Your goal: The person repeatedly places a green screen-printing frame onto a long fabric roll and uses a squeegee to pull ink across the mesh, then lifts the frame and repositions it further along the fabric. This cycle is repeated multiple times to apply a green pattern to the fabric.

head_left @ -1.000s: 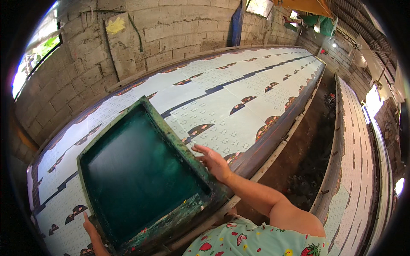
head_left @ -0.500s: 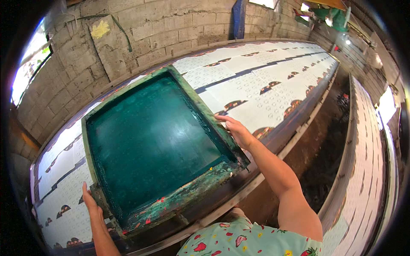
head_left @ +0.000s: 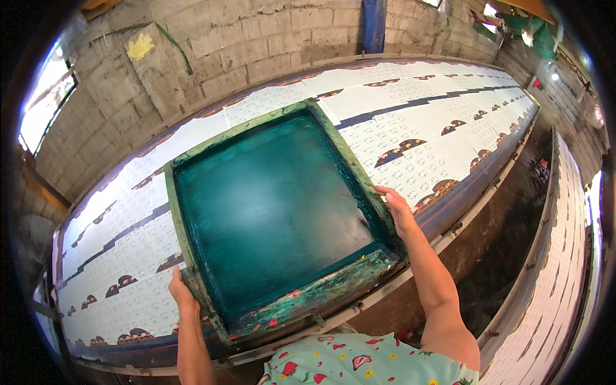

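I hold a square, paint-stained frame (head_left: 375, 307) with a dark green inner sheet (head_left: 263, 212) over the long table, which is covered in white printed material (head_left: 410, 128) with dark half-round motifs and stripes. My left hand (head_left: 184, 292) grips the frame's left side near the lower corner. My right hand (head_left: 398, 208) is on the right side, fingers curled on the rim. The frame covers part of the printed surface near the table's front; whether it rests fully on it I cannot tell.
A block wall (head_left: 244, 38) runs along the far side, with a blue upright (head_left: 373, 25) against it. To the right, past a dark floor gap (head_left: 487, 250), stands a second long table (head_left: 552, 269) with similar printed material. A bright window (head_left: 45, 102) is at upper left.
The frame and both my hands have moved rightward in the view, and the frame sits straighter. My right fingers, spread earlier, are more curled on the rim. The view has turned slightly.
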### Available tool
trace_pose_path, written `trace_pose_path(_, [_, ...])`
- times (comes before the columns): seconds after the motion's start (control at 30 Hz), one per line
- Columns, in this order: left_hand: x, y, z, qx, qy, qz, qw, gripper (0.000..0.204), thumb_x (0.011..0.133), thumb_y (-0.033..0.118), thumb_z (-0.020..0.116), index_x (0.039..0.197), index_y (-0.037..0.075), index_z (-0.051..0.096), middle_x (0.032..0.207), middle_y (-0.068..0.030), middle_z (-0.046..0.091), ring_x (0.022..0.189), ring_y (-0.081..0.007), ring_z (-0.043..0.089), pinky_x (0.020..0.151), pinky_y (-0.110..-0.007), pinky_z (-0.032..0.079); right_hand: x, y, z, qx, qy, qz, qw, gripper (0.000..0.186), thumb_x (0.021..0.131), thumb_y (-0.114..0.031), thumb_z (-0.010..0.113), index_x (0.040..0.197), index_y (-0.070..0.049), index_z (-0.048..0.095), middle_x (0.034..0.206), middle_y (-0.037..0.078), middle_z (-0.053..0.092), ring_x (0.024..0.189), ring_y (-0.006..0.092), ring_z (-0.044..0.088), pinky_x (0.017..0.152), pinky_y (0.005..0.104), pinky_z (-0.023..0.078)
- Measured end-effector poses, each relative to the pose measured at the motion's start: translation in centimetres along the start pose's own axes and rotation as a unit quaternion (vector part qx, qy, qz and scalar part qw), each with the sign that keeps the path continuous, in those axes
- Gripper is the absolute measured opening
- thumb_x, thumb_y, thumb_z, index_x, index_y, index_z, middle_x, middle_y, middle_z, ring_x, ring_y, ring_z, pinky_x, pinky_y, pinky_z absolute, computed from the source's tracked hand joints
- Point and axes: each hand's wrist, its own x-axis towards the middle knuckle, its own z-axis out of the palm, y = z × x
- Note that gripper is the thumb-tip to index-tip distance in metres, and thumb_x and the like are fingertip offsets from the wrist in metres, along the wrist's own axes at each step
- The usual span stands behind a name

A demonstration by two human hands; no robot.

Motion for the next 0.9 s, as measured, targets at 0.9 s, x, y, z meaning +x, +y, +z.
trace_pose_path(0.9, [-2.8,-7.6,6.6,0.19,0.064,0.063,0.978,0.053,0.108,0.039,0.072,0.073,0.0,0.064,0.075,-0.0008,0.056,0.075,-0.0156,0.048,0.073,-0.04,0.042,-5.8,-2.4,-0.7,-0.481,-0.143,-0.279,0.819,0.047,0.085,-0.015,0.091,0.131,-0.012,0.08,0.151,0.022,0.066,0.139,0.0461,0.062,0.116,0.0553,0.05])
